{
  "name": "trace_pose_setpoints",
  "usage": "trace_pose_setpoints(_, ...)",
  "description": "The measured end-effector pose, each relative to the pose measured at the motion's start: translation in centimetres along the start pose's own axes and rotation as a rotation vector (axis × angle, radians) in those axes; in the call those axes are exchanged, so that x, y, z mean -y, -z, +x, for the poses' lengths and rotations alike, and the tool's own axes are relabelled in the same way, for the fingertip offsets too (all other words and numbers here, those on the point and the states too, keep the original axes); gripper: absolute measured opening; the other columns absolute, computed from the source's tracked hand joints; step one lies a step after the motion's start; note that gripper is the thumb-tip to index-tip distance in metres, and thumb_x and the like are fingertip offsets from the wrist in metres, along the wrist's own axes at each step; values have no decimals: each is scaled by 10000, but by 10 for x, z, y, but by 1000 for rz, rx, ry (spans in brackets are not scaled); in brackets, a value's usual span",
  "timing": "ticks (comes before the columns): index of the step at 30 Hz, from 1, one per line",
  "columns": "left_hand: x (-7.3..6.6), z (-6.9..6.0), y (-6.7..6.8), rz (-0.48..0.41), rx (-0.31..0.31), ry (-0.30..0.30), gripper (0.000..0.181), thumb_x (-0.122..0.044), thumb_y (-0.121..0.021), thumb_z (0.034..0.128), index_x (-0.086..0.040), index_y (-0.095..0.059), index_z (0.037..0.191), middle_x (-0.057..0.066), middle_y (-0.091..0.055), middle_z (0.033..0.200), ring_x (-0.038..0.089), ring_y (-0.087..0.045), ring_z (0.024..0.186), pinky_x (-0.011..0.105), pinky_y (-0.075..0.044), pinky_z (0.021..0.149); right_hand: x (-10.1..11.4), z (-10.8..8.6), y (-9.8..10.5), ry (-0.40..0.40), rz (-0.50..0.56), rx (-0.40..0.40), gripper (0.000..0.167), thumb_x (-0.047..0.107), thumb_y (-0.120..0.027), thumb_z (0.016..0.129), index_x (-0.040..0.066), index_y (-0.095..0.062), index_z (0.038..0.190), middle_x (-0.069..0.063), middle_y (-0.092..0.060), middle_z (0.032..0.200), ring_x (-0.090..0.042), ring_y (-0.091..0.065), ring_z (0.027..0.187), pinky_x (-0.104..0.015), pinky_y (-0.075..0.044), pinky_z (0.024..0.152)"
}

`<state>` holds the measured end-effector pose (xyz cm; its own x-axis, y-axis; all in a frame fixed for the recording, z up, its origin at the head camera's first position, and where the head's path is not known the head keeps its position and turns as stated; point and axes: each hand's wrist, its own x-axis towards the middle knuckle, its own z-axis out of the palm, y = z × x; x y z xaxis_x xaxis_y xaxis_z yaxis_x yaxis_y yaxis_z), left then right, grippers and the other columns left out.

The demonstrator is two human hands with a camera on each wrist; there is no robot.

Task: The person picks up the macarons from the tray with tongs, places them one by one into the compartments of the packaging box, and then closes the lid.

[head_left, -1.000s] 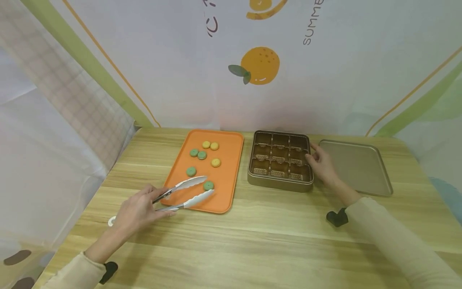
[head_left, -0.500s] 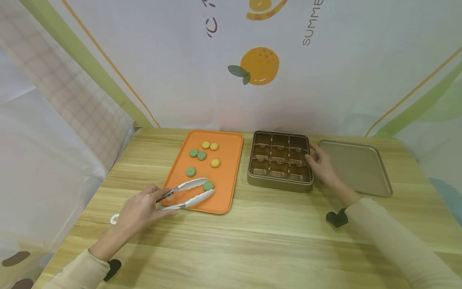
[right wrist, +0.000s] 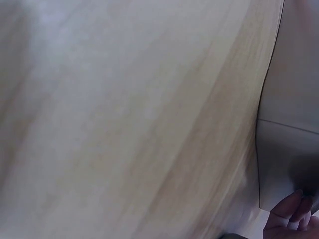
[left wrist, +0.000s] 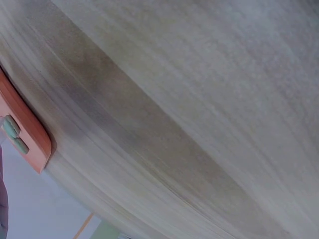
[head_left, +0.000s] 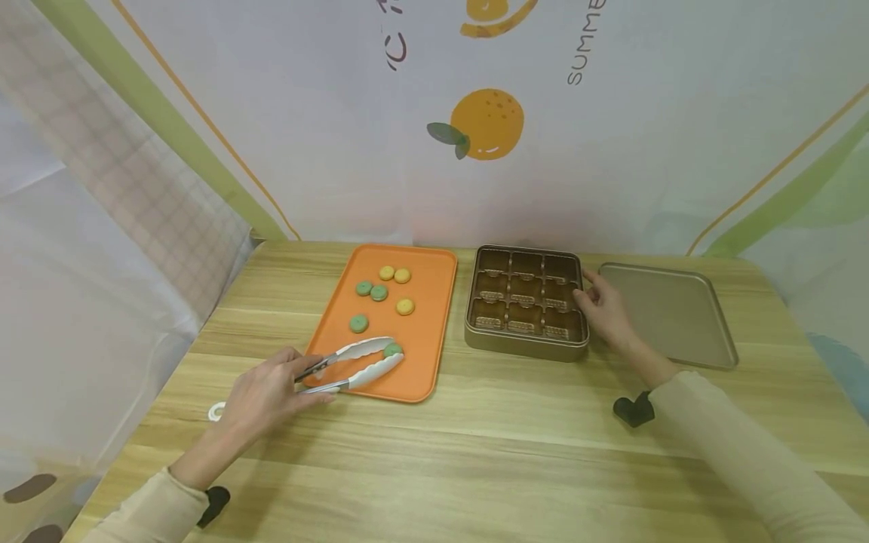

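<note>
Left hand (head_left: 261, 392) grips white-tipped tongs (head_left: 376, 371), arms parted; one green macaron (head_left: 392, 351) lies between the tips on the orange tray (head_left: 421, 369), contact unclear. Other macarons (head_left: 378, 292) sit beyond the tongs. Right hand (head_left: 607, 311) pinches the compartmented box (head_left: 526, 345) by its rim; bronze-coloured lid (head_left: 679, 313) right of that grip.

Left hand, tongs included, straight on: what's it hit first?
For the left hand, probably the green disc between the tips of the tongs; contact is unclear. Beyond, roughly in line: the brown box.
</note>
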<state>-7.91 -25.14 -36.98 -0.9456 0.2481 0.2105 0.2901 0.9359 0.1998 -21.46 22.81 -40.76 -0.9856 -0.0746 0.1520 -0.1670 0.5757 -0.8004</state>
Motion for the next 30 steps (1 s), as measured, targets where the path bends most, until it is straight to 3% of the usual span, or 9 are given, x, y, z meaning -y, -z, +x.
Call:
trace_pose_setpoints(14,1,0,-2,-13,2,10,504,-389,-835,638,-108,-728,1044,-24,-522,722,42,-331,508,194,-291,402,-1,2,-1,10,-9,-7,507,103,-478,967,-97,-323,1407,-79,-497,757,-28,-419,610,-199,-378,561)
trace_pose_setpoints(19,-1,2,-2,-24,-50,-10,507,-394,-835,641,-121,-730,1056,-49,-430,678,27,-282,499,190,-263,396,-1,2,0,10,-4,3,511,106,-470,970,-99,-314,1411,-71,-484,750,-39,-414,614,-200,-373,564)
trace_pose_setpoints(23,-7,10,1,-43,-77,-12,515,-409,-832,646,-133,-725,1068,-57,-391,672,30,-273,504,196,-253,401,-1,3,0,11,9,5,512,105,-468,971,-99,-309,1412,-67,-479,755,-42,-415,618,-201,-379,563)
trace_pose_setpoints(30,-22,29,6,-115,-38,4,544,-405,-827,667,-121,-706,1115,-15,-451,702,63,-300,530,210,-253,425,-5,3,-2,19,13,-4,510,95,-474,963,-102,-319,1407,-62,-470,751,-51,-408,607,-205,-382,543)
